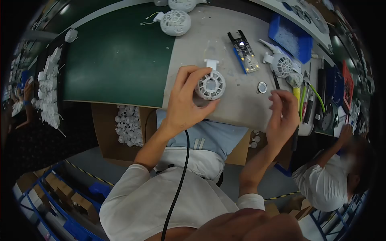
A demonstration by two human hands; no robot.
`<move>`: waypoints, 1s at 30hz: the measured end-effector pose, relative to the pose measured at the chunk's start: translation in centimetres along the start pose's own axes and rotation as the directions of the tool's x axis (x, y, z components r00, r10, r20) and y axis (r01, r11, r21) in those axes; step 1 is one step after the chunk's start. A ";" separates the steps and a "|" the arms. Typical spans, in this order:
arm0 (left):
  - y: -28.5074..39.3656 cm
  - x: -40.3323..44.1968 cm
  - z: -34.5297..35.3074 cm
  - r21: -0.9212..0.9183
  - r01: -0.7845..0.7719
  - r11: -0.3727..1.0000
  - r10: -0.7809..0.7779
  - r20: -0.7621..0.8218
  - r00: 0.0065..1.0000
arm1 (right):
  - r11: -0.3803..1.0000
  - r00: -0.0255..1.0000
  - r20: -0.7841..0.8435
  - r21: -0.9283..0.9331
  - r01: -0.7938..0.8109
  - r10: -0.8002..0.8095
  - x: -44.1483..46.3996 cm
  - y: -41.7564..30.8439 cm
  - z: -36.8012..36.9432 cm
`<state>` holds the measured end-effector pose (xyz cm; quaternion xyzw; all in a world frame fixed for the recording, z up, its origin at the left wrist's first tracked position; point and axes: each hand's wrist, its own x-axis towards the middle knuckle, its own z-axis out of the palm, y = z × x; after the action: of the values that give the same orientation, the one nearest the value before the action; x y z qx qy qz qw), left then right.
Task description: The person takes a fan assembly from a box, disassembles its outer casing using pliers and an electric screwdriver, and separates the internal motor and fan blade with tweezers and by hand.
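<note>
The left hand (187, 96) grips a white round grille unit (210, 85) by its rim, near the counter's (229, 108) front edge, which runs by at 6 o'clock. Taking that unit as the dial's centre, the right hand (284, 114), fingers curled, is between 3 and 4; whether it grasps the dark rod (275, 80) at its fingertips I cannot tell. A silver disc (262, 87) lies at 3. The green mat (116, 60) spreads broadly between 9 and 10. Any lettering on the circuit board (246, 55), toward 1 to 2, is too small to read. Green-handled pliers (319, 98) crowd 3 o'clock; a blue bin (304, 47) stands at 2, a caged white unit (175, 23) at 11.
</note>
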<state>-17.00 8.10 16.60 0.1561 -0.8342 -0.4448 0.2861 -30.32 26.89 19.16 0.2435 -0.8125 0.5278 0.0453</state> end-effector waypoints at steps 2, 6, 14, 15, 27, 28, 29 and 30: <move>-0.2 0.0 0.1 -0.051 -0.015 0.999 0.015 -0.002 1.000 | 0.986 0.988 0.000 -0.066 0.153 -0.154 2.3 -0.6 0.6; -0.1 -0.1 0.0 -0.095 -0.007 0.995 0.005 -0.019 1.000 | 0.948 0.956 -0.141 -0.231 0.220 -0.256 9.5 0.5 0.5; -0.4 -0.6 0.0 -0.028 -0.041 0.999 0.039 -0.046 0.998 | 0.940 0.981 -0.074 -0.305 0.151 -0.182 7.4 2.8 -1.5; -0.5 -0.5 0.1 -0.054 -0.045 0.998 0.043 -0.037 0.998 | 0.944 0.986 -0.048 -0.299 0.137 -0.158 6.0 3.0 -1.8; 0.5 -0.7 2.0 -0.104 -0.008 0.994 0.012 0.039 0.999 | 0.855 0.990 0.112 -0.502 0.128 -0.083 -1.6 4.8 -4.4; 0.6 -0.7 2.1 -0.103 0.000 0.995 0.006 0.050 0.999 | 0.848 0.992 0.101 -0.515 0.122 -0.081 -1.6 4.8 -4.4; 0.7 -0.6 2.2 -0.118 -0.011 0.993 0.018 0.059 0.998 | 0.867 0.994 0.089 -0.490 0.097 -0.061 -1.6 4.8 -4.3; 0.8 -0.6 2.2 -0.106 0.006 0.994 0.002 0.075 0.997 | 0.884 0.996 0.076 -0.462 0.072 -0.041 -1.7 4.7 -4.3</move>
<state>-17.94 10.30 16.09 0.1246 -0.8193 -0.4945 0.2622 -31.77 32.81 16.55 0.2661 -0.9086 0.3086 0.0914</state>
